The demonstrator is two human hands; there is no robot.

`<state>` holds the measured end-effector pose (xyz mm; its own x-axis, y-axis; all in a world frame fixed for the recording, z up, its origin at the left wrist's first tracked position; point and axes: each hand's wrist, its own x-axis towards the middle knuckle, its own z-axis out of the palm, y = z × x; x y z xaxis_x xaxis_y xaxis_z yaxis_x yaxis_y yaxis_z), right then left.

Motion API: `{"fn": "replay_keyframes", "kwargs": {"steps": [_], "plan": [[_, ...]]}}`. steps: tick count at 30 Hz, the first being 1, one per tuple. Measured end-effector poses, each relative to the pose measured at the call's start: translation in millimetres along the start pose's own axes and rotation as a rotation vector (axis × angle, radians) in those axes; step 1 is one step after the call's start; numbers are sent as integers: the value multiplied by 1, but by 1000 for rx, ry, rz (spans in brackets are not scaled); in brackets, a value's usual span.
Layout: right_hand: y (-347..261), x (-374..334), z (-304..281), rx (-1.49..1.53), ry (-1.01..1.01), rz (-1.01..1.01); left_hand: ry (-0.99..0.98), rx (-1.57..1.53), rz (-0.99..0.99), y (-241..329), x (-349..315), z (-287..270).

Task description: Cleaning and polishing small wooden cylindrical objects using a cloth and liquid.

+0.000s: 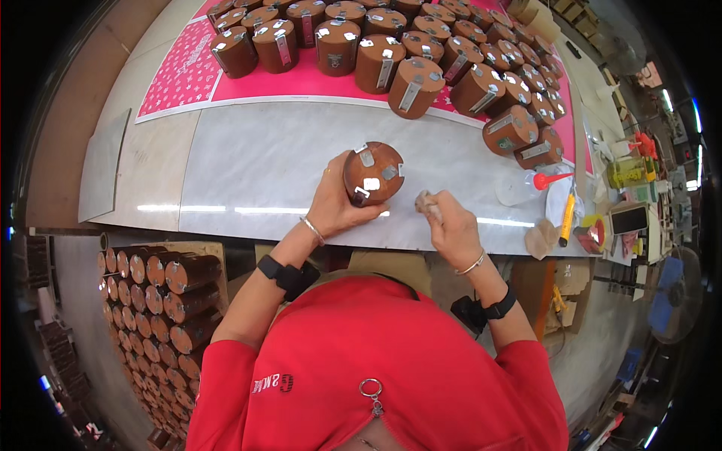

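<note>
Crowded brown cylinders (423, 46) beyond left hand (335, 201)

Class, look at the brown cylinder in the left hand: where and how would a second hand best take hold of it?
Grip the brown cylinder probably by its curved wall, coming from the right. The left hand cups its left and near sides, while no fingers show on the right; the flat top, dotted with metal fittings, offers less to wrap around.

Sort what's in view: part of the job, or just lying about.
Apparently in the job:
brown cylindrical box with silver metal fittings, in the left hand
crumpled beige cloth, in the right hand

Apparently lying about, untouched:
clear bottle with pointed red nozzle
slim yellow stick-shaped tool
</note>
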<state>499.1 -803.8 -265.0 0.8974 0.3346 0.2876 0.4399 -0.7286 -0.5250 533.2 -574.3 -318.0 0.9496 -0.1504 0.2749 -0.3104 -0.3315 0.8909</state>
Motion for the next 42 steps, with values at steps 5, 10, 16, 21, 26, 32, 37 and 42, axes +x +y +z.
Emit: {"fn": "replay_keyframes", "kwargs": {"steps": [5,10,16,21,26,32,37,42], "plan": [[-3,8,-10,92,111,73,-78,-13,-52,22,8,-17],[-15,35,-10,300,174,124,-83,637,54,61,24,-40],[-26,70,21,182,133,-119,-133,653,35,53,18,-36],[-22,78,34,96,195,-135,-55,143,-174,10,-11,-53],[-60,69,63,-26,163,-382,24,219,-188,4,-4,-34],[-16,86,39,-71,299,-175,148,294,-120,12,-3,-14],[-59,65,60,-87,242,-326,210,339,58,-1,-13,-10],[-22,83,35,-165,248,-132,201,407,118,10,-13,-4]]}}
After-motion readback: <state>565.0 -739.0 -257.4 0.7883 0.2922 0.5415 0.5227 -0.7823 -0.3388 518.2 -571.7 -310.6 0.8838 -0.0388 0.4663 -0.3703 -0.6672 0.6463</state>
